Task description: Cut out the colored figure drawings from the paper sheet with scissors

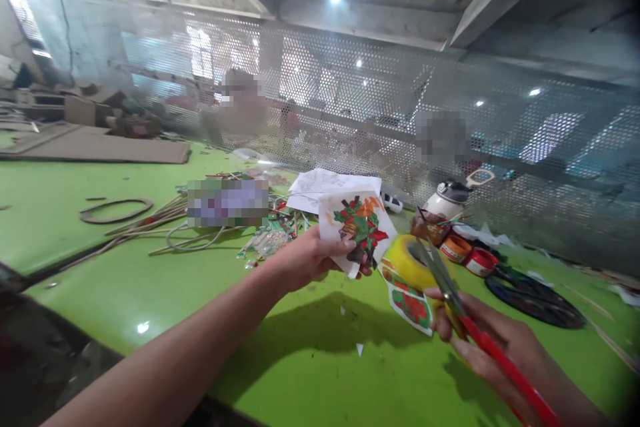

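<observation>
My left hand [317, 252] pinches painted paper [357, 227]; my right hand [487, 337] grips scissors [443, 277]. Yellow tape [406, 261] shows between them, paint jars [456, 249] at its three o'clock.

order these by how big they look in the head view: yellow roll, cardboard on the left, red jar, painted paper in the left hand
1. cardboard, cut off by the picture's left edge
2. painted paper
3. yellow roll
4. red jar
</observation>
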`<control>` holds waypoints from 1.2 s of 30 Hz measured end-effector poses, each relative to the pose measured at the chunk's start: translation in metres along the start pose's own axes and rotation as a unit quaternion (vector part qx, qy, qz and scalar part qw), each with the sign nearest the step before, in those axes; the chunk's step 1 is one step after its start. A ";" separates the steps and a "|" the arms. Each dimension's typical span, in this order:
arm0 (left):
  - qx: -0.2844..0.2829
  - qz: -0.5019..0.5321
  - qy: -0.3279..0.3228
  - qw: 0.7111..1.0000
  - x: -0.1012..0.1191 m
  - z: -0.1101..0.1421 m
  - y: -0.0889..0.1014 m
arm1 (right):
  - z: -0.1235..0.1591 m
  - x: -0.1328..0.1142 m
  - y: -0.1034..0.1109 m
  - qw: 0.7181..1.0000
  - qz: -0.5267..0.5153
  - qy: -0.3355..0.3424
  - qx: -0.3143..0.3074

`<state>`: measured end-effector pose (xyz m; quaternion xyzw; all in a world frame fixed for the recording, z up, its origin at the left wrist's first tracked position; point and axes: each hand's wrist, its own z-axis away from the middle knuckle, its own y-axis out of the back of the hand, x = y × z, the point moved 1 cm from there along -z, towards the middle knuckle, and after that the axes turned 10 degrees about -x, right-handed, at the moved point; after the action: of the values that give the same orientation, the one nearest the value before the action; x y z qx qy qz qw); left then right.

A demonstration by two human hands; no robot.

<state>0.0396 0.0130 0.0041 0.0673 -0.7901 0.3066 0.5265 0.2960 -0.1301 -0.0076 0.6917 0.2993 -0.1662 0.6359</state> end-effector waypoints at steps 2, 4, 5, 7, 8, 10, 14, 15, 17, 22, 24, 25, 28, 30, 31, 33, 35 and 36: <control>0.014 0.000 -0.005 1.000 -0.001 -0.001 0.000 | -0.004 0.004 -0.001 0.999 0.010 -0.015 0.033; 0.037 0.001 -0.007 0.999 -0.001 -0.001 -0.001 | -0.006 0.010 -0.002 0.996 -0.002 -0.051 0.070; 0.052 0.002 -0.006 0.999 -0.001 -0.001 -0.002 | -0.007 0.013 -0.004 0.994 -0.026 -0.072 0.083; 0.077 0.005 -0.002 0.997 0.000 -0.001 -0.004 | -0.008 0.017 -0.009 0.986 -0.096 -0.100 0.091; 0.083 0.007 0.003 0.996 0.000 -0.001 -0.006 | -0.008 0.017 -0.012 0.982 -0.126 -0.102 0.095; 0.082 0.010 0.014 0.997 -0.002 0.000 -0.009 | -0.009 0.012 -0.017 0.977 -0.156 -0.092 0.109; 0.061 -0.004 0.016 0.998 -0.006 0.000 -0.012 | -0.010 -0.009 -0.024 0.976 -0.153 -0.114 0.106; 0.055 -0.011 0.013 0.998 -0.007 0.000 -0.013 | -0.010 -0.013 -0.025 0.978 -0.138 -0.113 0.109; 0.040 -0.020 0.006 0.999 -0.009 0.000 -0.014 | -0.010 -0.018 -0.024 0.984 -0.086 -0.083 0.131; 0.035 -0.021 0.011 0.999 -0.010 0.001 -0.017 | -0.010 -0.011 -0.022 0.983 -0.065 -0.073 0.155; 0.039 -0.010 0.018 0.999 -0.010 0.001 -0.019 | -0.010 -0.008 -0.022 0.982 -0.062 -0.066 0.165; 0.037 -0.005 0.021 0.999 -0.009 0.001 -0.020 | -0.010 -0.006 -0.022 0.983 -0.049 -0.056 0.166; 0.028 -0.001 0.035 0.999 -0.007 0.002 -0.023 | -0.011 -0.002 -0.022 0.987 0.013 -0.013 0.159; 0.020 -0.009 0.043 0.999 -0.006 0.002 -0.025 | -0.012 0.000 -0.021 0.986 0.059 0.025 0.157; 0.016 -0.013 0.046 0.999 -0.005 0.002 -0.025 | -0.011 0.001 -0.020 0.985 0.068 0.034 0.154; 0.012 -0.018 0.053 0.998 -0.006 0.001 -0.025 | -0.011 0.001 -0.019 0.987 0.049 0.025 0.151; 0.014 -0.013 0.058 0.998 -0.007 0.000 -0.024 | -0.010 -0.001 -0.017 0.988 0.024 0.014 0.153; 0.015 -0.008 0.058 0.998 -0.008 0.000 -0.024 | -0.010 -0.003 -0.016 0.988 0.021 0.015 0.154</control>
<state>0.0528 -0.0077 0.0071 0.0638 -0.7529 0.3172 0.5731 0.2826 -0.1203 -0.0167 0.7902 0.2651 -0.1864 0.5202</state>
